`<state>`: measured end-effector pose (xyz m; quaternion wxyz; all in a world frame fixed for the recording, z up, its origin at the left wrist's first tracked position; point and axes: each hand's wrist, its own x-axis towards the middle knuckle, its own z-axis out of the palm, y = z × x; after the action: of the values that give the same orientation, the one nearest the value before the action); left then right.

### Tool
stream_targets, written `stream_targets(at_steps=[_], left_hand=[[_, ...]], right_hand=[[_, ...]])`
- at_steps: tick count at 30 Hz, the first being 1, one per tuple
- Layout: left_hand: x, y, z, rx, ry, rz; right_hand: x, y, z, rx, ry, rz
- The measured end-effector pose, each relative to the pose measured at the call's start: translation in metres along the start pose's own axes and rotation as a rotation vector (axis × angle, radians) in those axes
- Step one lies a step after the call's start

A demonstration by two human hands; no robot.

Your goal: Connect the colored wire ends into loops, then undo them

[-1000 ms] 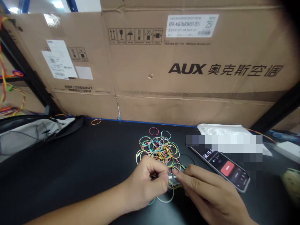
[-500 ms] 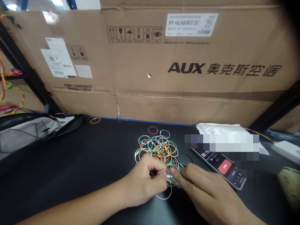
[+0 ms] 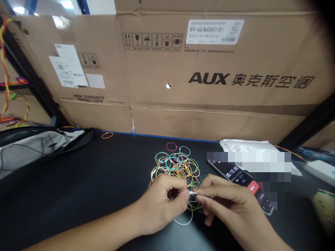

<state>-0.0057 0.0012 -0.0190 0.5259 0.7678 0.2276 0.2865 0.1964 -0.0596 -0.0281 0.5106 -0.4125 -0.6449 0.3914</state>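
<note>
A heap of thin coloured rubber bands (image 3: 176, 165) lies on the black table (image 3: 91, 181). My left hand (image 3: 162, 204) is curled at the near edge of the heap, thumb and forefinger pinched on a pale band. My right hand (image 3: 230, 205) meets it from the right, its fingertips pinched on the same small white piece between the two hands. A white band (image 3: 184, 221) loops out on the table under my left hand. Both hands rest low over the table.
A phone (image 3: 243, 184) with a running timer lies right of the heap, partly under my right hand. Large cardboard boxes (image 3: 209, 80) wall off the back. A grey and black bag (image 3: 34, 146) sits at the left. One orange band (image 3: 107, 135) lies apart near the boxes.
My right hand has slid left and up over the phone's lower end, its fingers curling into a tighter pinch against my left hand. The left hand has hardly moved.
</note>
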Motion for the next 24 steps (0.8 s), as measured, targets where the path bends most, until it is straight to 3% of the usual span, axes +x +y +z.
stream_targets(at_steps=[3,5,12,17,24], left_hand=[[0.001,-0.001,-0.001,-0.030,0.020,-0.010],[0.002,-0.001,-0.002,-0.080,0.024,-0.027],[0.006,0.001,-0.006,-0.059,-0.031,-0.091],[0.007,0.005,-0.010,-0.087,-0.107,-0.102],[0.007,0.006,-0.016,-0.255,-0.176,-0.291]], right_hand=[[0.003,0.003,0.001,0.264,0.006,0.255],[0.003,0.003,0.000,0.283,0.023,0.266],[0.000,-0.008,-0.007,-0.334,-0.049,-0.272],[-0.001,-0.010,-0.007,-0.386,-0.069,-0.362],[-0.004,-0.013,-0.005,-0.457,-0.091,-0.403]])
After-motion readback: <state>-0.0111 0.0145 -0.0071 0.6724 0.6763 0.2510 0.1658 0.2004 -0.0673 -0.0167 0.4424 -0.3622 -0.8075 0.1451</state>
